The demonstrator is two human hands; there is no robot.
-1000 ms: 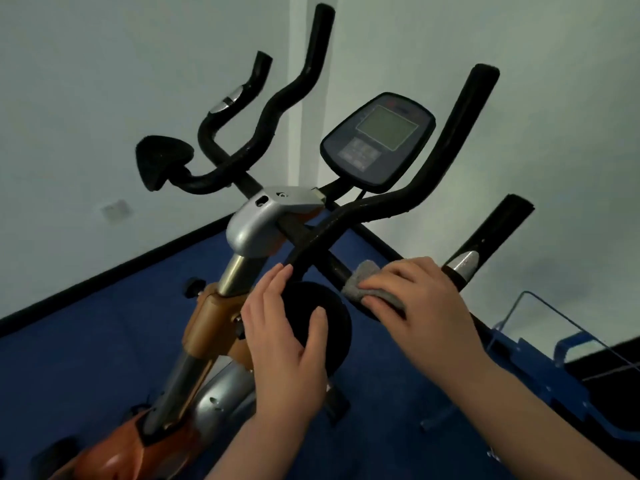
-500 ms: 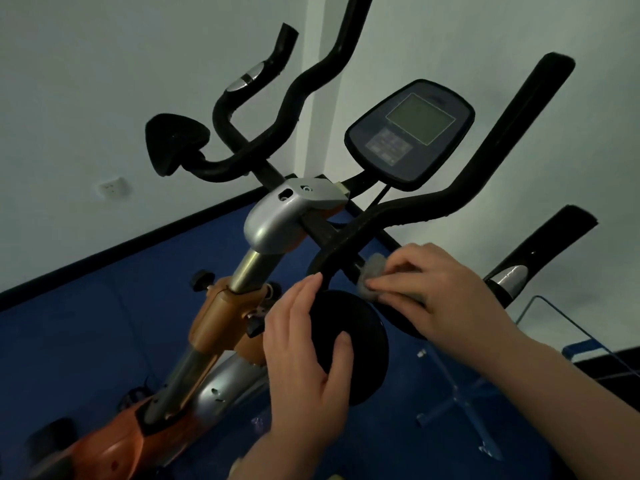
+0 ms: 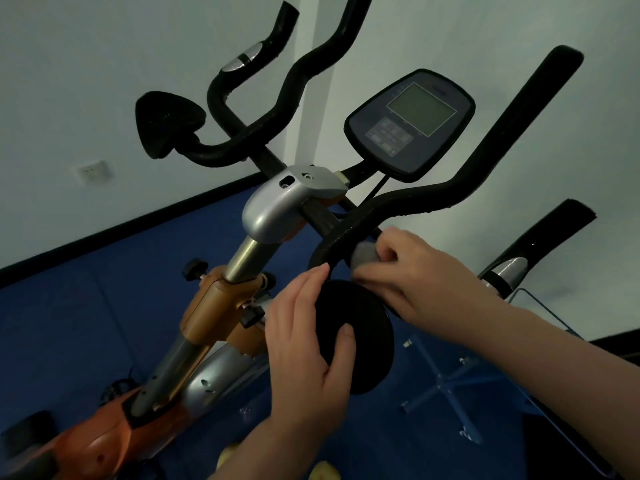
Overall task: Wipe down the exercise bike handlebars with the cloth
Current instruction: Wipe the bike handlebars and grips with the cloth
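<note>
The exercise bike's black handlebars (image 3: 491, 157) branch up and out from a silver clamp (image 3: 277, 206). My right hand (image 3: 419, 275) presses a small grey cloth (image 3: 363, 252) against the lower right bar, near where it curves toward the stem. Most of the cloth is hidden under my fingers. My left hand (image 3: 308, 355) grips the round black elbow pad (image 3: 360, 341) just below, thumb on its face and fingers behind its left edge. A second black pad (image 3: 166, 123) sits on the left bar.
The console with a grey screen (image 3: 412, 123) sits above the right bar. An orange and silver frame post (image 3: 214, 313) runs down to the left. A blue metal stand (image 3: 446, 386) rests on the blue floor at right. White walls meet in a corner behind.
My right hand has slid the cloth along the lower right bar toward the stem. My left hand has stayed on the round pad. The view has moved closer and tilted up.
</note>
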